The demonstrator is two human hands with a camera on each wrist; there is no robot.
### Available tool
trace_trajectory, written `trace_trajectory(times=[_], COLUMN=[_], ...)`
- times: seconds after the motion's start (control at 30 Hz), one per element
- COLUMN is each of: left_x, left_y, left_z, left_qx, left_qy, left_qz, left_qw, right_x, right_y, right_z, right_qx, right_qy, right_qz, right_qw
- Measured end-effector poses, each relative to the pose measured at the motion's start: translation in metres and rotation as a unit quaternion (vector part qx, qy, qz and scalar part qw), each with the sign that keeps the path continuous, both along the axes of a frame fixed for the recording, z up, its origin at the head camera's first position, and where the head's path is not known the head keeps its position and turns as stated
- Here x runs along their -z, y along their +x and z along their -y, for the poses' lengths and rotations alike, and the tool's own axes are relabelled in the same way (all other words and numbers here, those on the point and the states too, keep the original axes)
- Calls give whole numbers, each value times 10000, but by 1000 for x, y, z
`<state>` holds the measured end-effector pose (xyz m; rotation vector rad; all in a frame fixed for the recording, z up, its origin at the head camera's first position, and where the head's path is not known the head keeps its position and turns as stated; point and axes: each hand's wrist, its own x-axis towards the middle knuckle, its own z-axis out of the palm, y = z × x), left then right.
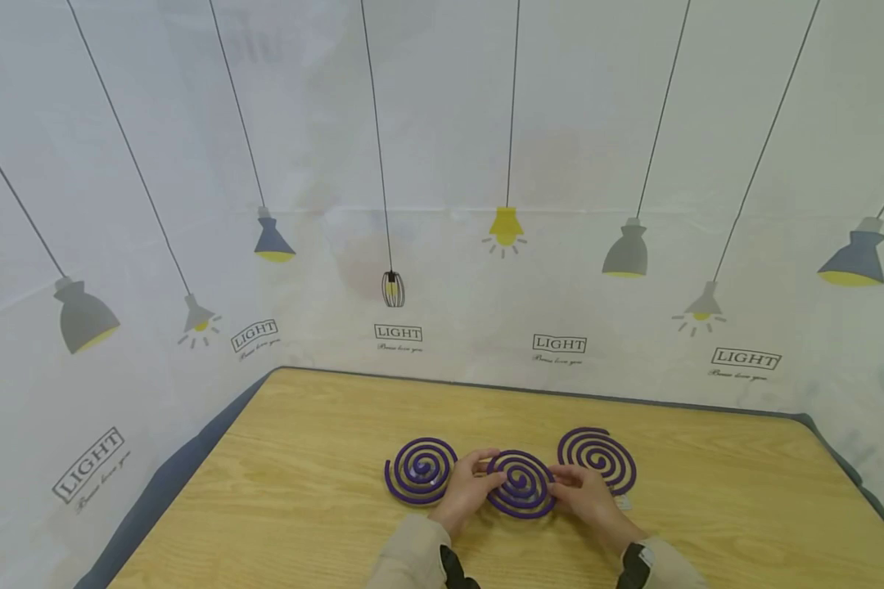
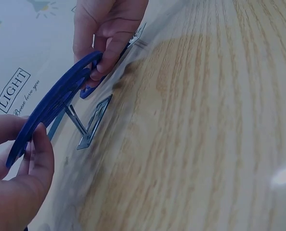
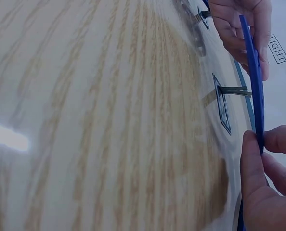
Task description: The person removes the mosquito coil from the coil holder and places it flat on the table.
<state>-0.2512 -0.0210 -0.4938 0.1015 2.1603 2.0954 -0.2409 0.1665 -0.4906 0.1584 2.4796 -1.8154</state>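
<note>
1. Left hand [image 1: 467, 491]: thumb and fingers pinch the left rim of the middle purple coil, one to either face.
2. Right hand [image 1: 585, 495]: thumb and fingers pinch the opposite rim of the same coil, which spans the gap between the two hands.
3. Middle purple coil [image 1: 519, 481]: a flat spiral, raised above the surface and well in from its far edge, between two similar coils; it appears blue in the wrist views.
4. Middle metal stand [image 2: 87, 138]: a thin plate on the surface beneath the held coil, with an upright prong reaching toward the coil's underside; whether the two are joined cannot be told.
5. Left coil [image 1: 421, 468]: a similar purple spiral just beside the left hand, on the side toward the left edge of the surface.
6. Right coil [image 1: 598, 462]: a third spiral, nearest the far edge; the right hand overlaps its lower part in the head view.
7. Further stands: one metal stand [image 2: 139, 34] by the right hand, another [image 3: 204, 18] beyond the left hand.
8. Sleeves [image 1: 412, 552]: beige, with black straps at the wrists.
9. Surface [image 1: 280, 466]: wood-grained, with dark edging.
10. Backdrop [image 1: 449, 164]: white sheeting beyond the far edge, printed with hanging lamps and "LIGHT".
</note>
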Motion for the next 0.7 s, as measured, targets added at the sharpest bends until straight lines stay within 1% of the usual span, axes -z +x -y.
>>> trace_trajectory(times=[0.23, 0.37, 0.47, 0.63, 0.7], left_x=[-1, -1, -2, -2, -1], left_y=[2, 3, 2, 0, 1], left_z=[1, 1, 1, 2, 1], left_qx=[144, 234, 286, 311, 322], left_qy=[64, 95, 11, -273, -323], left_qz=[48, 14, -47, -111, -133], left_qw=[9999, 9997, 9996, 9991, 9989], right_x=[0, -2, -3, -6, -7], right_y=[2, 2, 1, 0, 0], right_z=[-2, -4, -5, -7, -8], right_qx=[60, 16, 44, -17, -45], right_qy=[-329, -209, -53, -238, -279], right_qz=[136, -7, -81, 9, 25], right_qw=[9993, 9998, 9999, 9997, 9996])
